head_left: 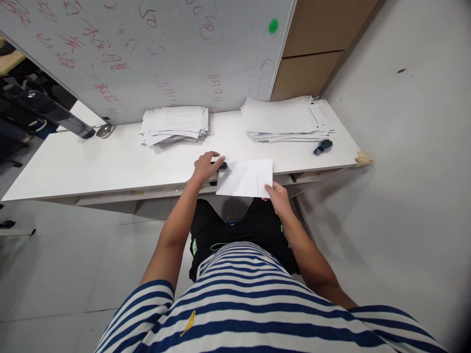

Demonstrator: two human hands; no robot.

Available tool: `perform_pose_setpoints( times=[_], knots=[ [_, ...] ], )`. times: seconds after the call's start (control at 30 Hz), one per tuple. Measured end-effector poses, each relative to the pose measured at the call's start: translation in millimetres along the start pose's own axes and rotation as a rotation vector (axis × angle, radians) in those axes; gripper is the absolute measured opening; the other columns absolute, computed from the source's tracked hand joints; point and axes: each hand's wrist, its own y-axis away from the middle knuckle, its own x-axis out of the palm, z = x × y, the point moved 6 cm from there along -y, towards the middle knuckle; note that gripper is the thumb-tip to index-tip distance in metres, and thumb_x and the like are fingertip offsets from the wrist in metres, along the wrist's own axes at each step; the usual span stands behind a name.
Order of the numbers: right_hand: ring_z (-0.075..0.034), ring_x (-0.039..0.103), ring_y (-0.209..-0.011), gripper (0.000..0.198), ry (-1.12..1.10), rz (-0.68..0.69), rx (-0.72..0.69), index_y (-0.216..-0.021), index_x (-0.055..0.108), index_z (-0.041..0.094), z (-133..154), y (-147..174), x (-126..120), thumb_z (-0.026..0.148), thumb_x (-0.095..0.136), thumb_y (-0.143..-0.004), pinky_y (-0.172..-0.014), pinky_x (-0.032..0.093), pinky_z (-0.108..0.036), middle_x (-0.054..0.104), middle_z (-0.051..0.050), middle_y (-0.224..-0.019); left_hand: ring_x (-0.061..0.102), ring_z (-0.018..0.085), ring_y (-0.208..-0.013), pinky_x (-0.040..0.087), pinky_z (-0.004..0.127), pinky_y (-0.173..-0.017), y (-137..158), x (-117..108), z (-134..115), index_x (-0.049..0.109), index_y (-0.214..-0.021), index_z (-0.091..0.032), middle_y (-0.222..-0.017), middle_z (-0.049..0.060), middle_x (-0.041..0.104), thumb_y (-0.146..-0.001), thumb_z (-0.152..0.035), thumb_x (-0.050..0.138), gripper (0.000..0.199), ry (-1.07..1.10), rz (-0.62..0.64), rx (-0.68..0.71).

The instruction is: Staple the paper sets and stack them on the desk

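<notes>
In the head view, my right hand (280, 200) pinches the lower right corner of a white sheet of paper (245, 177), thumb on top. The sheet is level at the table's front edge and partly overhangs it; whether it is one sheet or several I cannot tell. My left hand (206, 166) is curled over a small black tool (222, 166) at the sheet's upper left corner. Most of that tool is hidden by the hand and paper, so its kind is unclear.
On the white table (121, 166) lie a left paper stack (174, 120) and a right paper stack (281, 117). A dark blue object (323, 147) lies at right, a computer mouse (105, 130) at left. Behind stand a whiteboard (176, 54) and cardboard boxes (309, 73). A wall (397, 147) bounds the right.
</notes>
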Motion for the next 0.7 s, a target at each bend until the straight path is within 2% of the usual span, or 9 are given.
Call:
perform_pose_setpoints(
  times=[0.1,0.2,0.33,0.47,0.53,0.6,0.7],
  knots=[
    [-0.015,0.054,-0.048,0.037,-0.001,-0.005,0.008,-0.087,0.067,0.020,-2,2,-1,0.054,0.074,-0.072,-0.047,0.045,-0.029,0.064,0.002,-0.059,0.058,0.032,-0.118,0.040,0.052,-0.103,-22,1,-14,0.065,-0.108,-0.026,-0.123,0.008,0.069,-0.101,-0.055,0.040,0.039,0.007,-0.074,-0.038],
    [-0.014,0.054,-0.048,0.036,0.008,0.002,0.007,-0.085,0.066,0.021,-4,3,-1,0.054,0.074,-0.074,-0.048,0.044,-0.028,0.062,0.003,-0.059,0.055,0.036,-0.123,0.038,0.057,-0.104,-39,16,-24,0.064,-0.111,-0.022,-0.125,0.014,0.067,-0.103,-0.048,0.038,0.037,-0.091,-0.091,-0.057],
    [-0.014,0.056,-0.049,0.034,0.027,0.005,0.007,-0.086,0.066,0.021,-6,6,-1,0.053,0.072,-0.076,-0.048,0.044,-0.027,0.062,0.003,-0.060,0.043,0.041,-0.137,0.031,0.064,-0.109,-45,41,-23,0.062,-0.120,-0.018,-0.133,0.021,0.062,-0.103,-0.033,0.035,0.036,-0.218,-0.078,-0.011],
    [-0.013,0.056,-0.048,0.038,0.020,-0.007,0.011,-0.089,0.066,0.020,-9,9,1,0.055,0.072,-0.076,-0.047,0.043,-0.026,0.064,0.003,-0.061,0.029,0.041,-0.150,0.017,0.068,-0.118,-44,50,-22,0.060,-0.126,-0.017,-0.139,0.021,0.059,-0.101,-0.027,0.037,0.035,-0.236,-0.144,0.055],
    [-0.013,0.057,-0.047,0.039,-0.002,-0.013,0.018,-0.091,0.065,0.021,-11,13,3,0.056,0.073,-0.076,-0.046,0.042,-0.025,0.064,0.004,-0.061,0.031,0.040,-0.149,0.021,0.067,-0.117,-44,47,-21,0.060,-0.127,-0.018,-0.137,0.020,0.061,-0.101,-0.029,0.039,0.035,-0.203,-0.156,0.031],
    [-0.012,0.057,-0.047,0.040,-0.023,-0.005,0.036,-0.091,0.064,0.021,-15,18,5,0.057,0.074,-0.075,-0.045,0.041,-0.023,0.064,0.004,-0.060,0.041,0.039,-0.143,0.032,0.061,-0.113,-43,39,-20,0.061,-0.126,-0.020,-0.134,0.019,0.064,-0.102,-0.035,0.040,0.036,-0.125,-0.180,0.002],
    [-0.011,0.059,-0.048,0.042,-0.045,0.005,0.056,-0.087,0.063,0.021,-18,22,6,0.057,0.077,-0.071,-0.046,0.041,-0.023,0.065,0.003,-0.063,0.055,0.030,-0.129,0.042,0.047,-0.107,-32,18,-18,0.061,-0.126,-0.021,-0.131,0.015,0.066,-0.106,-0.040,0.028,0.043,0.020,-0.278,0.061]
  ],
)
